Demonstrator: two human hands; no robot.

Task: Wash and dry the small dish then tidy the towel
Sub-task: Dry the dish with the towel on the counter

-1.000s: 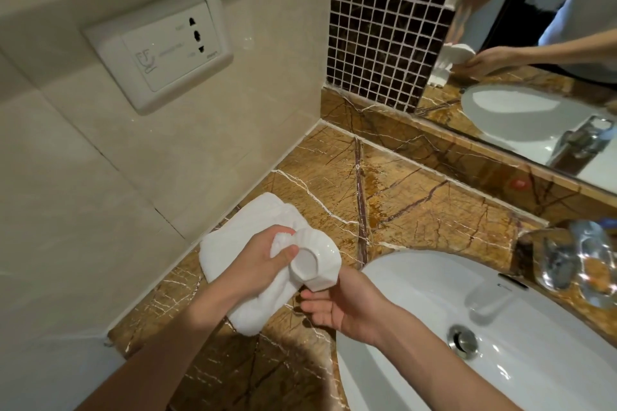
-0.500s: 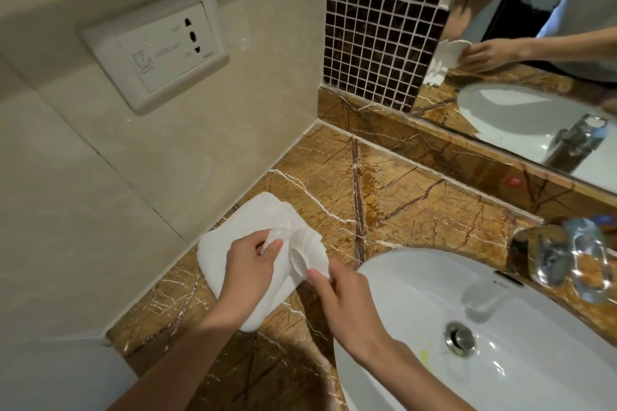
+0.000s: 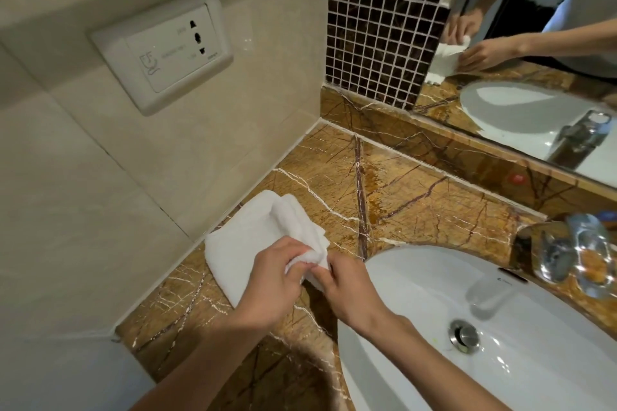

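Note:
A white towel (image 3: 247, 243) lies on the brown marble counter (image 3: 417, 207), left of the basin. Its near right corner is bunched up between my two hands. My left hand (image 3: 277, 280) grips the bunched cloth from the left, fingers curled into it. From the right, my right hand (image 3: 350, 290) pinches the same bundle with its fingertips. The small white dish does not show; the towel and my hands cover the spot where it was.
A white basin (image 3: 417, 277) with a metal drain (image 3: 464, 335) fills the lower right, a chrome tap (image 3: 561, 253) behind it. A beige tiled wall with a socket plate (image 3: 163, 50) stands close on the left. A mirror (image 3: 534, 53) hangs behind the counter.
The dish, visible upside down in my left hand a second ago, is now covered by the towel. My right hand moved up from under the dish onto the bundle.

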